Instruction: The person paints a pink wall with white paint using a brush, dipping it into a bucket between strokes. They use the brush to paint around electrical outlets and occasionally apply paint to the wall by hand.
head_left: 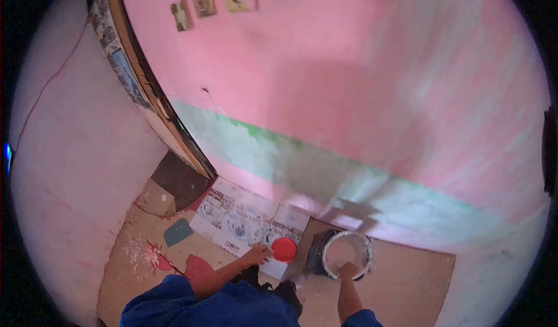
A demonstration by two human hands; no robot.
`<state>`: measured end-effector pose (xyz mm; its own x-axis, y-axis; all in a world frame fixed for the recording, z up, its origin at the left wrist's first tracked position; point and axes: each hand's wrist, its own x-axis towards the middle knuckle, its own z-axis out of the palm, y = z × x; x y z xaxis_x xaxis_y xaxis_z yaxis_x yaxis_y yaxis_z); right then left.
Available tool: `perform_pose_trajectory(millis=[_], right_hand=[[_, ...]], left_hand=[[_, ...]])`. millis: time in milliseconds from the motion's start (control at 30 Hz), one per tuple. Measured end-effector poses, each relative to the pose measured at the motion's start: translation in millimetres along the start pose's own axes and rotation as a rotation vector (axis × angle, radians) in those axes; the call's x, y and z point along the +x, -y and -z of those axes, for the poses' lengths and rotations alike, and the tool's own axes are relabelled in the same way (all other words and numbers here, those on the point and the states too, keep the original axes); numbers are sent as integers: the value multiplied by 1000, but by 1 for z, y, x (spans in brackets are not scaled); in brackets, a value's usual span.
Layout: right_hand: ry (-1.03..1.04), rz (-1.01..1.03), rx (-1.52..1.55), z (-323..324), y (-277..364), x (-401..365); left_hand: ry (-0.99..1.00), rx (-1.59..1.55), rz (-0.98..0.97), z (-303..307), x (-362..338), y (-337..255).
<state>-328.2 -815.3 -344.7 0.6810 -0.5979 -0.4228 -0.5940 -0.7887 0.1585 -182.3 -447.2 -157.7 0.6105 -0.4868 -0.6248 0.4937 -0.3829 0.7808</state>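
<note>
My left hand (256, 255) reaches down to the floor and touches the edge of a round red lid (285, 249) that lies on newspaper (244, 219); whether it grips the lid is unclear. My right hand (348, 270) dips into a paint bucket (347, 254) holding pale paint, resting at its near rim. The fingers are hidden in the bucket, so what they hold cannot be made out. Both forearms come from blue sleeves (221, 306) at the bottom of the view.
A pink wall (360, 83) with a green band (302, 161) rises ahead. A wooden door frame (157, 100) stands at the left. A grey-blue scraper (177, 231) lies on the stained floor (407, 286). Three switch plates (204, 4) hang high on the wall.
</note>
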Motion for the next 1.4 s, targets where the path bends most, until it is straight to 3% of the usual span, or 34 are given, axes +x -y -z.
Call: perform_pose_trajectory(millis=[33, 133, 200, 233, 300, 333, 400, 467, 567, 633, 700, 800, 900, 933, 1000, 1067, 1100, 1167, 1267, 1333, 1400], right_hand=[[-33, 1, -8, 34, 4, -12], [-80, -74, -44, 9, -8, 2], [1, -79, 224, -4, -22, 3], [-9, -81, 217, -13, -28, -3], [-263, 3, 305, -28, -44, -10], [-275, 0, 296, -37, -55, -8], [-146, -253, 927, -54, -67, 1], [-187, -312, 1072, -45, -73, -4], [-256, -315, 1594, 84, -46, -56], [-340, -170, 1634, 172, -19, -82], [-461, 21, 1595, 260, 13, -104], [-273, 124, 1752, 366, 56, -111], [-294, 443, 1903, 464, 114, -113], [-277, 518, 2112, 495, 137, -114], [-410, 659, 2136, 564, 177, -121], [-532, 696, 2079, 625, 207, -132], [-588, 719, 2050, 654, 221, -142], [-673, 726, 2020, 700, 243, -155], [-773, 813, 2005, 730, 270, -153], [-758, 699, 1931, 719, 289, -128], [-602, 471, 2011, 667, 305, -115]], left_hand=[[-51, -1, 52, 8, -3, 2], [-158, -131, 78, 21, -21, -7], [-198, -149, 60, 27, -29, -11], [-229, -162, 50, 29, -30, -10], [-218, -215, 30, 40, -17, -1], [-245, -213, 43, 44, -13, -1], [-294, -322, 42, 46, -10, -13], [-261, -314, -28, 57, -3, -33], [-248, -303, -242, 85, 21, -69], [-156, -389, -363, 93, 8, -140], [-222, -239, -462, 110, 28, -199], [-355, -39, -668, 116, 21, -325], [-287, -49, -1072, 133, 11, -421], [-346, 35, -1173, 138, 5, -447], [-376, 141, -1289, 147, -8, -486], [-710, 277, -1515, 159, -14, -510], [-682, 286, -1527, 170, -14, -517], [-886, 597, -1776, 190, -10, -528], [-757, 623, -1850, 207, 0, -525], [-700, 637, -1819, 210, 6, -516], [-648, 645, -1794, 212, 10, -507]])
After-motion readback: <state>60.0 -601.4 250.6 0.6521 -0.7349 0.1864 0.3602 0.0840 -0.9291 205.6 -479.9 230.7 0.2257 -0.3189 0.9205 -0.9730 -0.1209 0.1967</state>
